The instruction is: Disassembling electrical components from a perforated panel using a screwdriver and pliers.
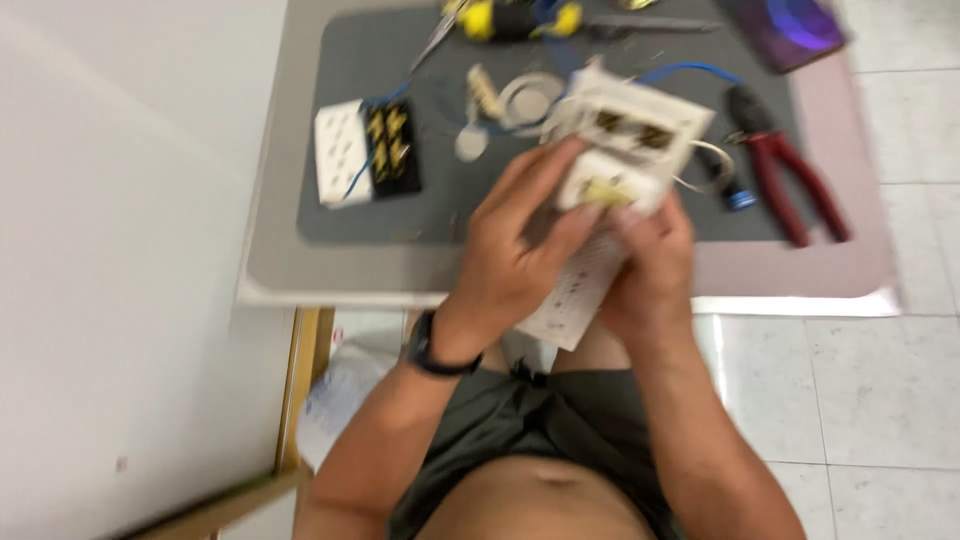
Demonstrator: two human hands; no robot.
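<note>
Both forearms are raised from the lap and brought together in front of the body. The left hand [515, 255] is held palm-down, its fingers [545, 165] stretched forward and curled over what is gripped, and a dark band is worn at its wrist. The right hand [650, 265] is set just beside it, fingers closed, thumb pressed upward. Both hands are blurred.

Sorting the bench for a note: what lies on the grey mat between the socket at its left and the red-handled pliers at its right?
In the head view, the white socket assembly held in both hands.
</note>
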